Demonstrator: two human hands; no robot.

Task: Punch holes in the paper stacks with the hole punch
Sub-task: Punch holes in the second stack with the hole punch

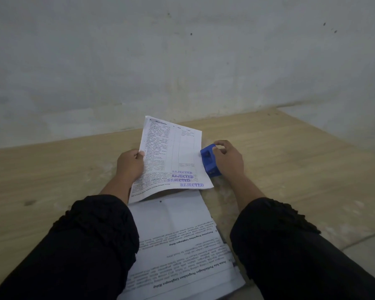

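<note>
My left hand grips the left edge of a thin printed paper stack and holds it raised and tilted above the table. Purple "REJECTED" stamps mark its lower right corner. A blue hole punch sits at the right edge of that stack, and my right hand is wrapped over its top and far side. Whether the paper edge is inside the punch slot is hard to tell. A larger pile of printed sheets lies flat between my forearms, near the front edge.
The wooden table runs up to a pale wall at the back and right. Black sleeves cover both forearms. A light floor strip shows past the table's right front edge.
</note>
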